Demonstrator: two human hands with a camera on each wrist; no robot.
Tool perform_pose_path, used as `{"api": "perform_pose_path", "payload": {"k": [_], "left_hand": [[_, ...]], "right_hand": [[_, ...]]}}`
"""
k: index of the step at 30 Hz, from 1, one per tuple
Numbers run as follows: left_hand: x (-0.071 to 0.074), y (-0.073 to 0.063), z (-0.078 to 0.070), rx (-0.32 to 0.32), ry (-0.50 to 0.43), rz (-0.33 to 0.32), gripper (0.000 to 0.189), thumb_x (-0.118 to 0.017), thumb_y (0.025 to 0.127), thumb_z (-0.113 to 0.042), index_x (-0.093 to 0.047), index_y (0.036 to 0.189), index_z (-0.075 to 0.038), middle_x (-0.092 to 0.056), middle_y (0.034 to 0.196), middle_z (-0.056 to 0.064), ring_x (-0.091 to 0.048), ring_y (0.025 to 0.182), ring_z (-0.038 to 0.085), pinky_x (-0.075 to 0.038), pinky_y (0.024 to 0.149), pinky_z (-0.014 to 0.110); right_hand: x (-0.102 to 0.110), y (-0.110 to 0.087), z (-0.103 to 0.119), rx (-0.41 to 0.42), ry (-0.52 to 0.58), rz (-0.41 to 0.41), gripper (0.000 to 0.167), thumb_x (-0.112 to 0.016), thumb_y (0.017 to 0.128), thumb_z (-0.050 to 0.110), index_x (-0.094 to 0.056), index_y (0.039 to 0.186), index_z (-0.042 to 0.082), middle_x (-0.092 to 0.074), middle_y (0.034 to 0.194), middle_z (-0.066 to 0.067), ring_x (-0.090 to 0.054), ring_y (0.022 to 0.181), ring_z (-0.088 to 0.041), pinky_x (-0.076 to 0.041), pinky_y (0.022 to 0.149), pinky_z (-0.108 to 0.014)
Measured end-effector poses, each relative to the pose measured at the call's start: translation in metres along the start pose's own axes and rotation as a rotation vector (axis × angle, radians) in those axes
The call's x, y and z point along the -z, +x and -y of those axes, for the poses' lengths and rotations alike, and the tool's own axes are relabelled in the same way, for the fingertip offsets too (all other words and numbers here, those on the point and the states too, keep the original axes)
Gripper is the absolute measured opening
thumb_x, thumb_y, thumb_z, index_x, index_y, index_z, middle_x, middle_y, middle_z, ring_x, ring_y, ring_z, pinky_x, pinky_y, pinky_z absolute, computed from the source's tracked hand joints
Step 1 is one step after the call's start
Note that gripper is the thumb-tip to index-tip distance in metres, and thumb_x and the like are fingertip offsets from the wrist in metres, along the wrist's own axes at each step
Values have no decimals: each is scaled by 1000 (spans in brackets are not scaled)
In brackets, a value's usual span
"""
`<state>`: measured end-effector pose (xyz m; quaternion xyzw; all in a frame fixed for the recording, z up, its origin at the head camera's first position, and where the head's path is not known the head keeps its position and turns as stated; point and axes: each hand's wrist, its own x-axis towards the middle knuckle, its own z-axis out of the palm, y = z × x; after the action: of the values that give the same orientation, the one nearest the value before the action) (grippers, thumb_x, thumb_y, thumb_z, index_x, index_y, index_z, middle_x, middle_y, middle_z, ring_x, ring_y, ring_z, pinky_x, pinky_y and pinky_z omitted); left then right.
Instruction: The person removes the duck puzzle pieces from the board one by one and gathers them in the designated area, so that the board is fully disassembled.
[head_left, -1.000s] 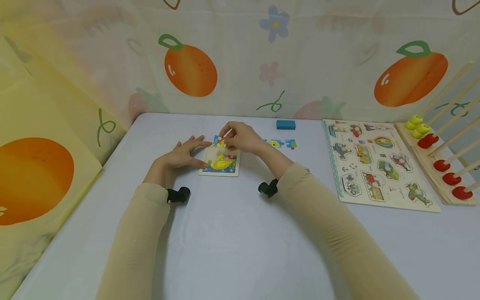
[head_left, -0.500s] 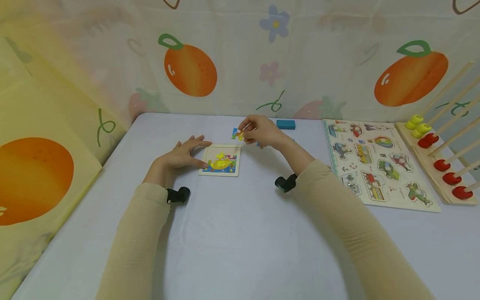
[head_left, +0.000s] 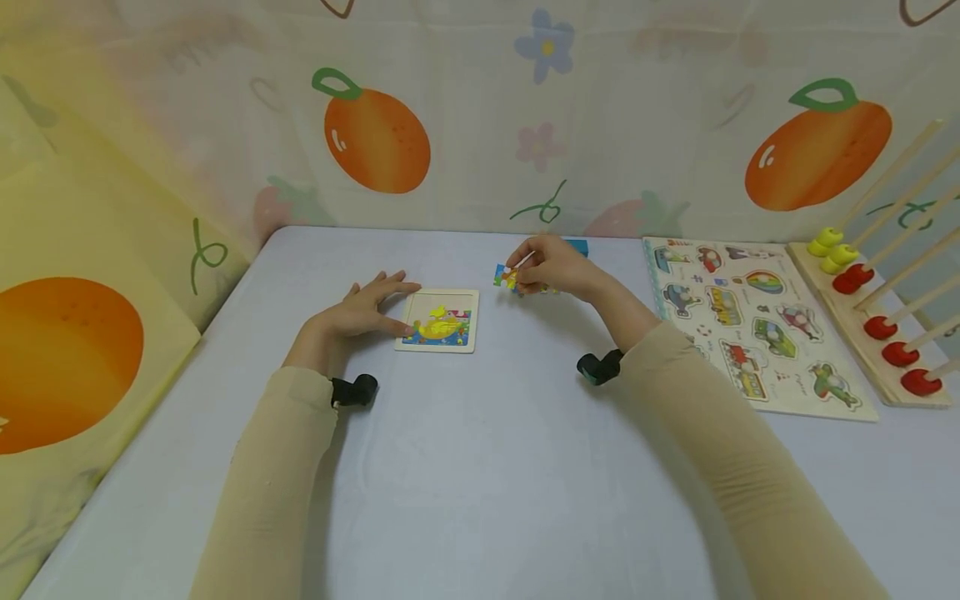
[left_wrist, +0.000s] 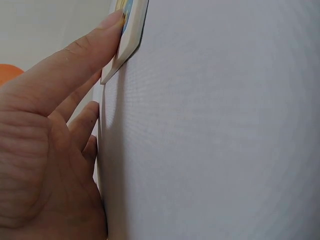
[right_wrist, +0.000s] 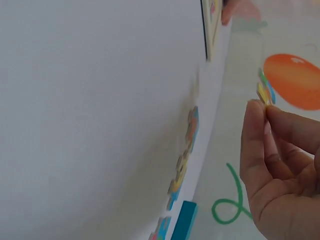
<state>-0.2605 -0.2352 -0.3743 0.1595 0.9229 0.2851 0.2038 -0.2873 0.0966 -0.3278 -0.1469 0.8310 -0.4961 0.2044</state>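
Note:
My left hand [head_left: 360, 308] lies at the left side of a small wooden puzzle board [head_left: 475, 325]. Its fingers are spread, and its thumb [left_wrist: 95, 42] rests on the board's near left corner. Pieces with a yellow picture [head_left: 442, 327] fill the lower part of the board; the upper part is bare. To the right of the board, my right hand [head_left: 558, 267] pinches a puzzle piece [right_wrist: 263, 92] between thumb and index finger, raised above the table. Several loose puzzle pieces [right_wrist: 179, 175] lie in a row below that hand, partly hidden by it in the head view.
A blue block [head_left: 577, 247] sits behind the right hand, partly covered. Farther right lie a large vehicle puzzle board [head_left: 705, 325] and a wooden peg rack [head_left: 862, 325] with red and yellow beads. A printed curtain [head_left: 480, 125] hangs along the table's back edge.
My right hand has carried the pinched puzzle piece from the board's top edge rightward, to above the loose pieces. The left hand stays in place on the board.

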Motion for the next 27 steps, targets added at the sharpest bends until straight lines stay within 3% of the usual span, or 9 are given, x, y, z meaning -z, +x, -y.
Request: {"api": "perform_pose_path", "payload": {"k": [6, 13, 27], "left_hand": [[0, -1, 2, 3, -5, -2, 75, -71, 86, -30, -37, 152, -21, -6, 170, 9, 11, 157, 34, 17, 122, 62], [-1, 1, 4, 5, -7, -2, 75, -71, 86, -31, -37, 152, -22, -6, 170, 8, 11, 157, 33, 17, 122, 61], [-1, 2, 1, 30, 9, -5, 76, -72, 85, -30, -37, 152, -22, -7, 170, 7, 11, 157, 32, 17, 123, 61]], "right_hand": [[7, -3, -11, -47, 0, 65, 27, -59, 93, 0, -59, 120, -5, -62, 93, -9, -68, 82, -21, -62, 82, -30], [9, -3, -20, -98, -10, 115, 29, -61, 91, -1, -60, 119, -8, -68, 85, -5, -67, 71, -12, -59, 74, -21], [4, -1, -26, -149, -11, 131, 28, -60, 90, -2, -60, 116, -11, -70, 91, -7, -64, 65, -7, -57, 66, -17]]}}
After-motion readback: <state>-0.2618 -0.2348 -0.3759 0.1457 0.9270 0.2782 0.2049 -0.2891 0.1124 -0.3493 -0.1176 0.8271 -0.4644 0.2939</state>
